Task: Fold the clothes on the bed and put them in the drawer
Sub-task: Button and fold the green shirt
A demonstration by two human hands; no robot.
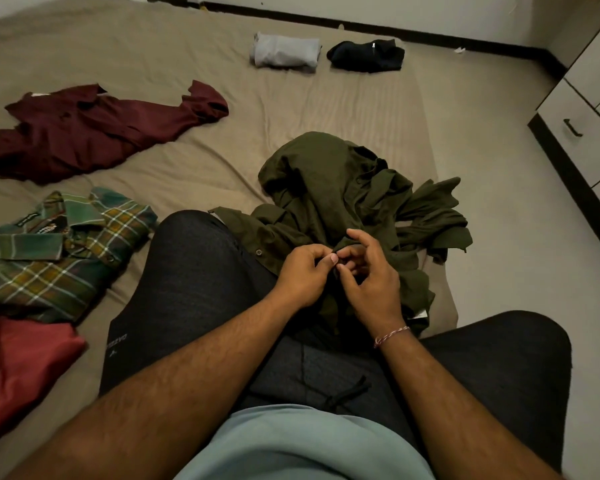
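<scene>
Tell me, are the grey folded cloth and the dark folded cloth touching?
Apart. The head view shows a strip of bare bed sheet between the grey folded cloth and the dark folded cloth.

Single head-worn view, looking forward and down, close over the lap, bed [194, 64] beyond

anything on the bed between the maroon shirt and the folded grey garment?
Nothing: in the head view, only bare bedsheet lies between the maroon shirt and the folded grey garment.
</scene>
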